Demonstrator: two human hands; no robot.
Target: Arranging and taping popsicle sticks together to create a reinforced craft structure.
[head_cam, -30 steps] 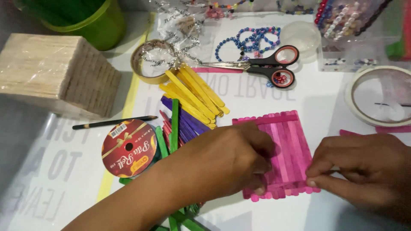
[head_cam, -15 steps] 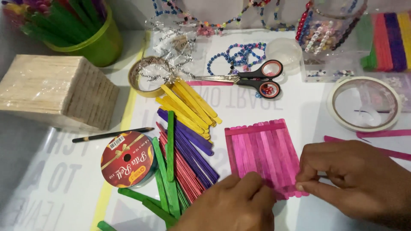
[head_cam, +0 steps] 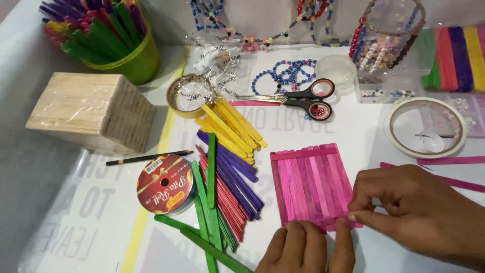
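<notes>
A flat panel of pink craft sticks (head_cam: 310, 184) lies on the white table, with a pink cross stick along its far edge. My right hand (head_cam: 409, 207) pinches the panel's near right corner with thumb and fingers. My left hand (head_cam: 308, 247) rests at the panel's near edge, its fingertips touching the lower rim; the fingers lie together and hold nothing that I can see. Loose piles of yellow sticks (head_cam: 230, 126), purple sticks (head_cam: 235, 172), red sticks (head_cam: 222, 197) and green sticks (head_cam: 207, 212) lie to the panel's left.
Black-handled scissors (head_cam: 298, 98), blue bead bracelets (head_cam: 283, 73), a white tape ring (head_cam: 425, 126), a brown tape ring (head_cam: 187, 93), a red ribbon spool (head_cam: 164, 184), a pencil (head_cam: 149, 158), a wrapped block of plain sticks (head_cam: 91, 111), a green cup of sticks (head_cam: 108, 38), clear bead boxes (head_cam: 389, 40).
My left hand has drawn back from on top of the panel to its near edge, uncovering the stick piles. The view has tilted up. My right hand has kept its pinch on the corner.
</notes>
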